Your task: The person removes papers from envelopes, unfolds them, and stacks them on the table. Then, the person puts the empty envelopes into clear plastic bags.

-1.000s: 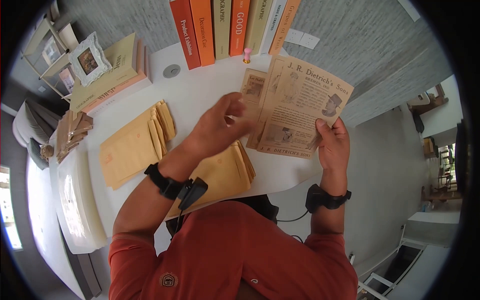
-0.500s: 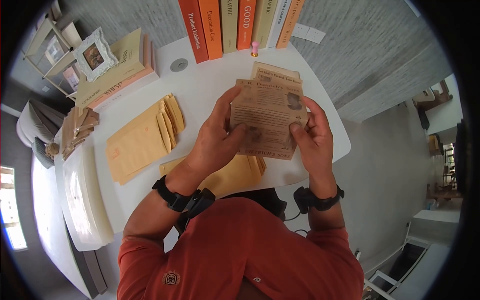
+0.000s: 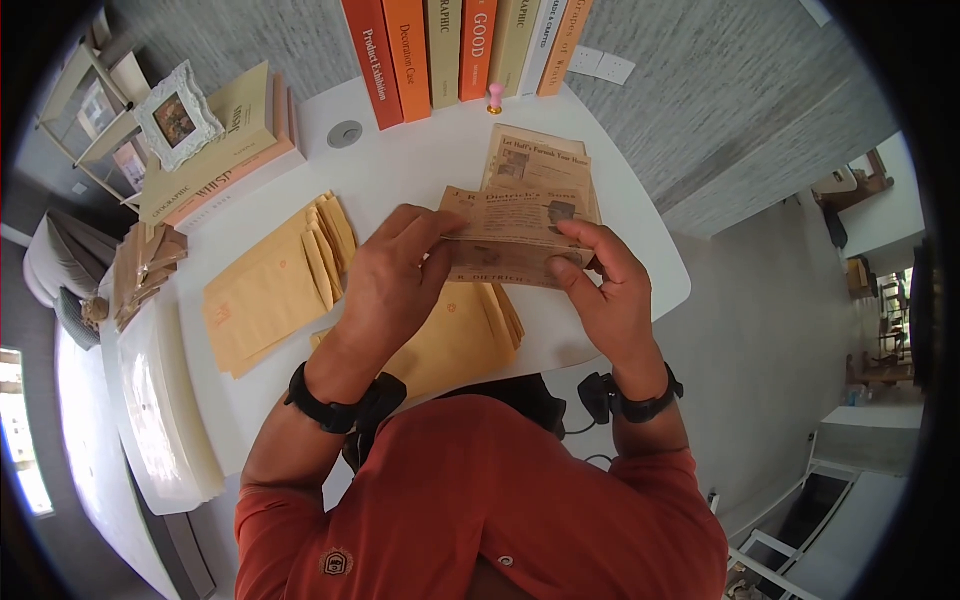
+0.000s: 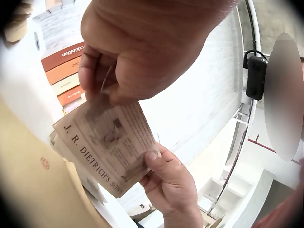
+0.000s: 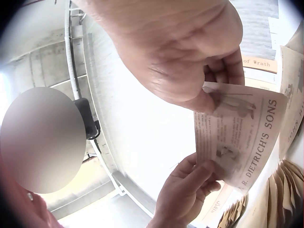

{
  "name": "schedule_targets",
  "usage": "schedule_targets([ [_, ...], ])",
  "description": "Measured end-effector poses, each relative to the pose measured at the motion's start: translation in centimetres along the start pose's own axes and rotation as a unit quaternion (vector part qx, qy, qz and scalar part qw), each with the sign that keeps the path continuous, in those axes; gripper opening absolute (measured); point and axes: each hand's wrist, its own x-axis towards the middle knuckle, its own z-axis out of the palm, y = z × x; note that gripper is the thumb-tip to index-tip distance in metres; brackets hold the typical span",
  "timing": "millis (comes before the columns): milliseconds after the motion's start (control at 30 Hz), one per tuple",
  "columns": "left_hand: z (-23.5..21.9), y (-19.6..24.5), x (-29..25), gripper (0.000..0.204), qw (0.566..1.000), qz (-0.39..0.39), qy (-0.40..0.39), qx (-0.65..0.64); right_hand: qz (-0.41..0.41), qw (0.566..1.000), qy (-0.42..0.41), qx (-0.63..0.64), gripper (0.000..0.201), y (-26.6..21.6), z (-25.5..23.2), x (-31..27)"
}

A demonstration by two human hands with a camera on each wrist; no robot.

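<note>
An aged tan printed sheet (image 3: 505, 212), headed J. R. Dietrich's Sons, is held between both hands above the table and bends across its middle. My left hand (image 3: 393, 275) pinches its left edge; the left wrist view shows thumb and fingers closed on the paper (image 4: 114, 137). At the opposite edge, my right hand (image 3: 615, 295) grips with the thumb on the printed face. In the right wrist view the sheet's lower part (image 5: 237, 137) curves between the hands. Just behind lie more printed sheets (image 3: 545, 160), partly hidden. A stack of yellow envelopes (image 3: 455, 345) sits under the left forearm.
A second envelope stack (image 3: 265, 295) lies further left, by a pile of clear plastic sleeves (image 3: 165, 410). Upright books (image 3: 440, 60) and a pink-handled stamp (image 3: 495, 95) stand at the back. A white photo frame (image 3: 178, 118) leans on stacked books. The table's edge (image 3: 688, 285) curves round at right.
The left hand has come over from the left and taken hold of the sheet. The sheet has moved down and left from the right side, and now bends across the middle.
</note>
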Motion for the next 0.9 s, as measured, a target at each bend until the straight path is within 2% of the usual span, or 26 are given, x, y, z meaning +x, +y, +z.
schedule_targets([
  [133,-0.3,0.2,0.4,0.019,0.999,0.037,0.02,0.021,-0.001,0.999,-0.019,-0.03,0.027,-1.3,-1.0,0.3],
  [167,-0.3,0.3,0.5,0.018,0.998,0.046,0.026,0.021,-0.007,0.999,0.0,-0.041,0.025,-0.8,-1.1,0.3],
  [233,-0.7,0.4,0.5,0.017,0.999,0.016,-0.008,-0.034,-0.016,0.997,0.036,-0.063,0.022,0.7,-1.4,0.2],
  [333,-1.3,1.1,0.3,0.016,0.994,-0.069,-0.047,-0.074,-0.026,0.999,0.039,0.004,0.021,1.5,-1.5,0.2],
  [367,-1.4,1.3,0.1,0.015,0.989,-0.104,-0.06,-0.081,0.019,0.999,0.013,0.025,0.021,1.6,-1.3,-0.1],
  [467,-0.2,-0.9,-1.0,0.017,0.993,-0.063,-0.081,-0.058,0.148,0.985,-0.06,0.061,0.021,1.9,-0.4,-0.8],
  [533,0.3,-1.5,-1.8,0.027,0.988,-0.094,-0.114,-0.052,0.233,0.965,-0.109,0.051,0.02,2.5,0.2,-0.7],
  [567,0.4,-1.6,-2.0,0.032,0.984,-0.108,-0.13,-0.048,0.218,0.967,-0.1,0.084,0.02,3.5,0.6,-0.9],
  [667,-0.4,0.0,-2.0,0.057,0.982,-0.151,-0.042,-0.101,0.184,0.97,-0.051,0.151,0.02,5.2,1.0,-1.7],
  [733,-1.8,0.0,-2.6,0.075,0.989,-0.044,-0.128,0.056,0.167,0.974,0.013,0.153,0.02,4.6,-0.1,-1.3],
  [767,-2.3,0.1,-3.0,0.084,0.976,0.011,-0.169,0.134,0.15,0.97,0.044,0.188,0.018,4.0,-0.3,-1.1],
  [900,-1.1,2.1,-5.6,0.102,0.936,-0.045,-0.283,0.205,0.161,0.968,0.011,0.191,0.012,3.4,-2.2,-2.1],
])
